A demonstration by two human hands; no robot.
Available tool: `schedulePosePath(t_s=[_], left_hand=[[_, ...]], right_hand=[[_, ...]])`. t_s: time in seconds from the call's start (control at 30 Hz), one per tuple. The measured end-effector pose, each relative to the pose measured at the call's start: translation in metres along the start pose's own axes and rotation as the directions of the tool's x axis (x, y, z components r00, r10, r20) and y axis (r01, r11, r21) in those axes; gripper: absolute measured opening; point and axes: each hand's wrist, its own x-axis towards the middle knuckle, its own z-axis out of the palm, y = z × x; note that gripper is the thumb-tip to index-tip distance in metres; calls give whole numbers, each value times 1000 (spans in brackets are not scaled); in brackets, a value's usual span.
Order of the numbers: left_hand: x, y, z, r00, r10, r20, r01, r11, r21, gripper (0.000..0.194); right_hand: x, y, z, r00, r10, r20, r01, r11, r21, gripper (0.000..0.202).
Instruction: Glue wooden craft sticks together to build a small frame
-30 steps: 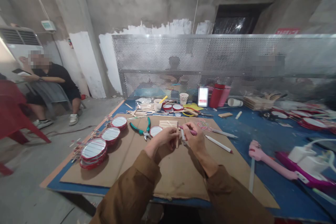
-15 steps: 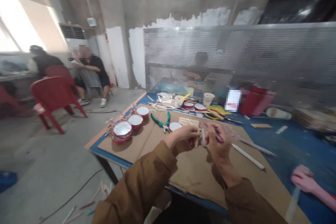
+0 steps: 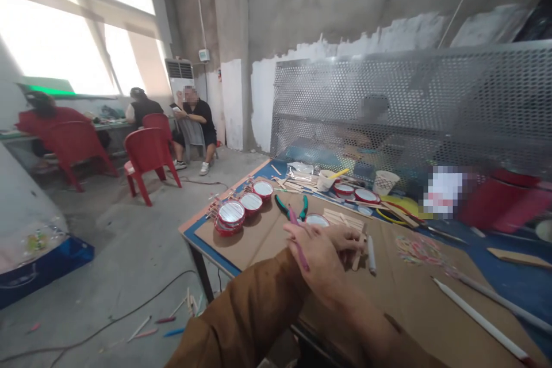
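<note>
One wooden stick (image 3: pixel 356 263) sits at your left fingertips, low over the cardboard (image 3: pixel 401 305) on the bench (image 3: pixel 509 264). Left hand (image 3: pixel 340 240): grip nearly closed, fingers bent onto the stick; pressure can't be told. Right hand (image 3: pixel 317 253): grip closed round a pink pen (image 3: pixel 305 259), crossing over the left wrist. For good control, pinch near the stick's middle, fingertips off its ends, and don't let the pen or sleeve brush it; crossed arms could block your view or nudge it askew. White tube (image 3: pixel 371 259) just right of the stick, easy to knock. Row of sticks (image 3: pixel 336 215) just beyond, with a red-rimmed disc (image 3: pixel 318 219) and green-handled pliers (image 3: pixel 282 207) to their left. Containers, far side: paper cup (image 3: pixel 325 181) with a yellow stick (image 3: pixel 340 173) leaning out; patterned cup (image 3: pixel 386 183) to its right, contents can't be seen. Clear plastic bag (image 3: pixel 301 171) left of both, contents unclear. More red-rimmed discs (image 3: pixel 230 213) left, some stacked. Pale coloured bands (image 3: pixel 418 250) right, loose on cardboard.
</note>
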Motion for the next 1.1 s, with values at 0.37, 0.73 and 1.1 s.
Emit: schedulePosePath(t_s=[0.37,0.73,1.1], left_hand=[[23,-13,-16,990,-33,140,7,983,181,17],[9,-10,-2,993,91,78,-100,988,119,18],[15,-8,-8,993,10,120,-36,974,222,26]], right_hand=[[-2,-22,11,996,-63,66,53,989,141,33],[-54,50,-49,753,629,-192,-565,769,299,30],[-98,92,-63,109,967,-231,-594,250,764,37]])
